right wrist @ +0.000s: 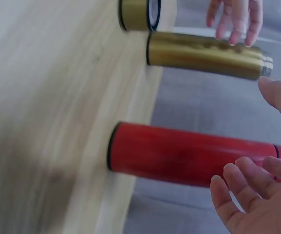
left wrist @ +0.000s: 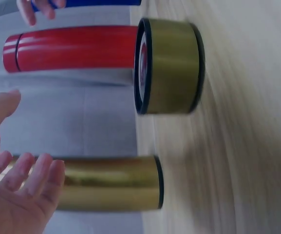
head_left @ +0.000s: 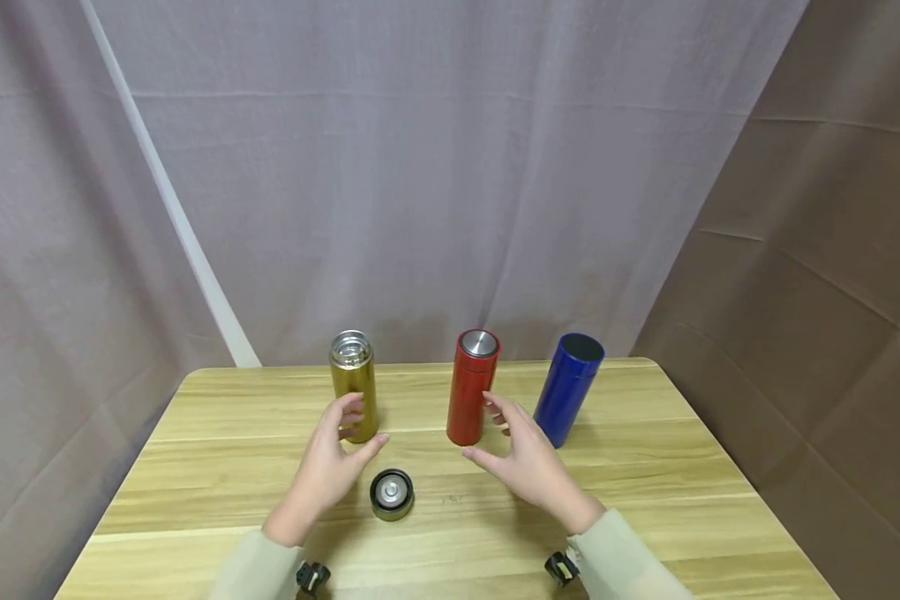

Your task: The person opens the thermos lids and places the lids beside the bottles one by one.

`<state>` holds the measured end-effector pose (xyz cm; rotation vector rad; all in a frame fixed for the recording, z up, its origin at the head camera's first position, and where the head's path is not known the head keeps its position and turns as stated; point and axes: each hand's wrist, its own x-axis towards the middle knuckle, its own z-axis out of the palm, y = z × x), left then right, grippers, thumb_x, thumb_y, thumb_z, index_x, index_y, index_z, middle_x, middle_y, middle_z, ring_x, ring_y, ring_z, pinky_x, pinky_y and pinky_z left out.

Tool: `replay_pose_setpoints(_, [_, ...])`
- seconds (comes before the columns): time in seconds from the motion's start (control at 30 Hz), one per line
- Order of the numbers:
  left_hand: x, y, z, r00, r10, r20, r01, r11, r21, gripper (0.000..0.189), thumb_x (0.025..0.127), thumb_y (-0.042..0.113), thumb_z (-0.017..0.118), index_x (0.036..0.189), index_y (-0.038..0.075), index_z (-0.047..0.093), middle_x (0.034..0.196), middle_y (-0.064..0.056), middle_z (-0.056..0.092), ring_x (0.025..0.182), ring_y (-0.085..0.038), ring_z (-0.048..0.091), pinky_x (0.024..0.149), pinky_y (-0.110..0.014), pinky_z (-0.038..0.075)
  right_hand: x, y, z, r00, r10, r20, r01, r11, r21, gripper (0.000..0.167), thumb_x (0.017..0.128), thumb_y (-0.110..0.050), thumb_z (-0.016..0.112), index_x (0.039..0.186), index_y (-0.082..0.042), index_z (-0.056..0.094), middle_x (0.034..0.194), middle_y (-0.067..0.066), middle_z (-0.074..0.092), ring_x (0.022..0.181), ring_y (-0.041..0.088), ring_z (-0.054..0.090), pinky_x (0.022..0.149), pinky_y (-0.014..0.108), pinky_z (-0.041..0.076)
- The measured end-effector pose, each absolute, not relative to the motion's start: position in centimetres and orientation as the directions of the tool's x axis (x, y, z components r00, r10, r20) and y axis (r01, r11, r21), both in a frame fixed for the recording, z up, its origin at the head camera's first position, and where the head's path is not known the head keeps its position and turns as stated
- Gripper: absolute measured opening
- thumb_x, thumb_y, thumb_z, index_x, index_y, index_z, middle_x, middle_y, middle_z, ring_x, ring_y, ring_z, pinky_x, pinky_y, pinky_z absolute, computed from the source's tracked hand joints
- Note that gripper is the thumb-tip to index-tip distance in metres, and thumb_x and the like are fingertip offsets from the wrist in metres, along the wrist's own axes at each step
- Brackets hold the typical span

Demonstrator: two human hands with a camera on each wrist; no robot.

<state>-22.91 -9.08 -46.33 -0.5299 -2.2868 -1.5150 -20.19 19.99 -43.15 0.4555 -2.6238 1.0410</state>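
Note:
A gold thermos flask [head_left: 366, 404] stands upright without its lid, its steel mouth bare. In front of it the gold lid [head_left: 392, 495] lies upside down on the table. My left hand [head_left: 332, 457] is beside the gold flask, thumb spread away from loosely bent fingers, holding nothing. A red thermos flask [head_left: 468, 396] with a steel-topped lid stands to the right. Close to its right side is my right hand [head_left: 528, 458], thumb and fingers apart around nothing; a gap shows in the right wrist view [right wrist: 257, 195]. Further right stands a blue thermos flask [head_left: 566, 392] with a dark top.
All the flasks stand toward the back edge of the wooden table [head_left: 195, 467]. A grey curtain [head_left: 435, 183] hangs behind it, and a brown cloth [head_left: 817, 292] hangs on the right.

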Motion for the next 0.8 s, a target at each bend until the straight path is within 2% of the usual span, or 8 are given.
replay_pose_setpoints(0.23, [-23.7, -6.5, -46.4, -0.885, 0.183, 0.428, 0.465, 0.346, 0.815, 0.070, 0.079, 0.022, 0.082, 0.137, 0.010, 0.045, 0.122, -0.004, 0.055, 0.107, -0.025, 0.058, 0.089, -0.044, 0.051, -20.9, 21.1, -41.8, -0.892, -0.141, 0.431, -0.400, 0.690, -0.603, 0.080, 0.077, -0.050, 0.077, 0.140, -0.012, 0.044, 0.120, 0.000, 0.055, 0.101, 0.017, 0.055, 0.082, 0.039, 0.052])
replay_pose_setpoints(0.33, [-24.2, -5.3, -46.4, -0.883, 0.192, 0.429, 0.470, 0.345, 0.813, 0.068, 0.078, 0.021, 0.082, 0.135, 0.010, 0.047, 0.121, -0.003, 0.055, 0.105, -0.022, 0.059, 0.087, -0.041, 0.052, -21.1, 21.4, -41.4, -0.892, -0.135, 0.432, -0.395, 0.698, -0.597, 0.082, 0.078, -0.051, 0.076, 0.142, -0.012, 0.042, 0.123, 0.002, 0.053, 0.103, 0.018, 0.054, 0.082, 0.038, 0.051])
replay_pose_setpoints(0.53, [-25.0, -3.2, -46.2, -0.895, 0.225, 0.386, 0.443, 0.341, 0.829, 0.067, 0.081, 0.026, 0.080, 0.137, 0.012, 0.046, 0.124, -0.003, 0.055, 0.108, -0.025, 0.058, 0.089, -0.041, 0.051, -21.9, 21.8, -40.5, -0.898, -0.124, 0.423, -0.378, 0.707, -0.597, 0.091, 0.078, -0.051, 0.075, 0.148, -0.011, 0.032, 0.133, 0.007, 0.044, 0.113, 0.022, 0.050, 0.089, 0.040, 0.050])
replay_pose_setpoints(0.8, [-26.2, -0.4, -45.8, -0.919, 0.266, 0.289, 0.373, 0.356, 0.857, 0.077, 0.081, 0.029, 0.079, 0.145, 0.012, 0.040, 0.134, -0.006, 0.053, 0.116, -0.026, 0.056, 0.093, -0.041, 0.049, -23.6, 21.6, -39.3, -0.910, -0.113, 0.400, -0.370, 0.658, -0.656, 0.099, 0.079, -0.051, 0.074, 0.152, -0.013, 0.020, 0.144, 0.010, 0.036, 0.125, 0.031, 0.046, 0.095, 0.044, 0.047])
